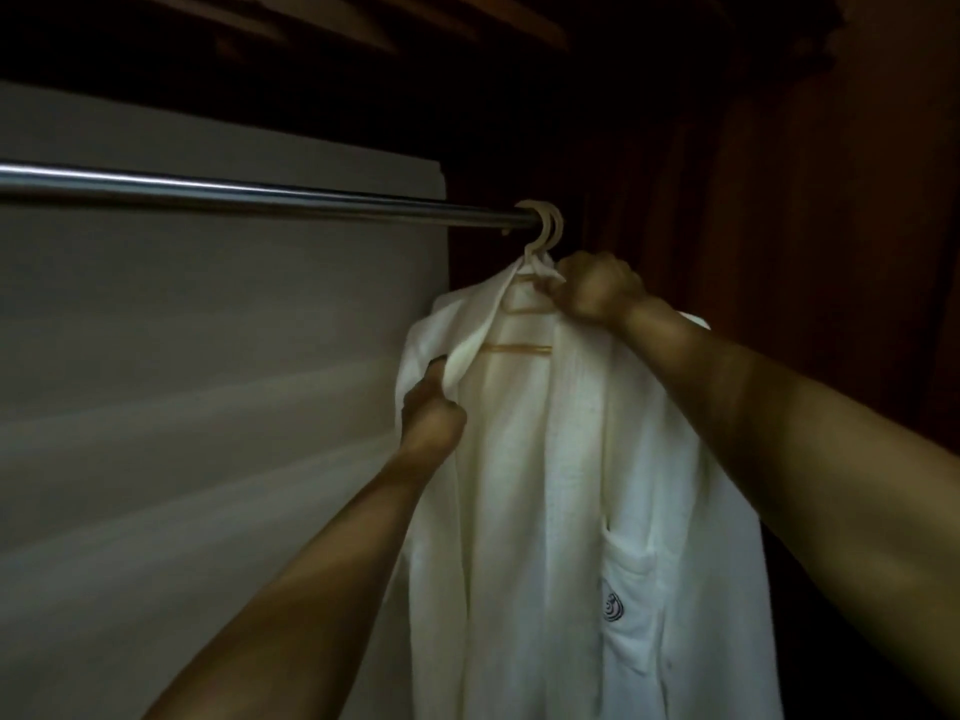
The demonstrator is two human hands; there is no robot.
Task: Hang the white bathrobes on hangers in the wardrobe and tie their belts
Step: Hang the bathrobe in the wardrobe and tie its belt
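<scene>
Beside a pale wall panel (208, 356), a bathrobe (561, 485) hangs from the rail (260, 192); left hand (434, 413) pinches its lapel, right hand (597, 293) clutches the collar.

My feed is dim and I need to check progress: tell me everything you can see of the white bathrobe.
The white bathrobe looks like soft towelling. It hangs open at the front on a pale hanger hooked at the end of the metal rail. A patch pocket carries a dark spiral emblem. The left hand grips one lapel; the right hand pinches the collar by the hook. No belt shows.
</scene>
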